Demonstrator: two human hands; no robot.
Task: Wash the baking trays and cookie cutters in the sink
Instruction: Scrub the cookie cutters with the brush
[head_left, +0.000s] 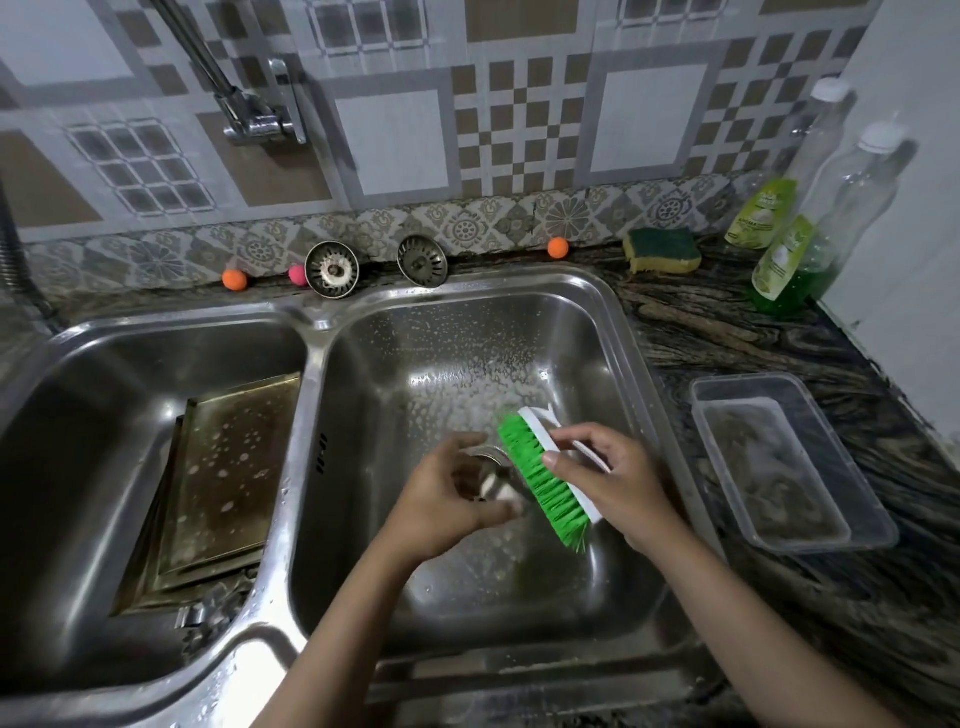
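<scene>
In progress: left hand holds a cutter; right hand grips the brush. Trays, left basin, still soapy, unrinsed.

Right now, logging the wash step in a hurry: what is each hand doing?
Left hand: grips a small shiny metal cookie cutter.
Right hand: grips the white-backed green-bristled scrub brush.

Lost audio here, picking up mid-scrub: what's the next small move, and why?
Probably draw the green brush across the small metal cutter: the left hand holds it over the right basin, and the right hand has the bristles beside it.
</scene>
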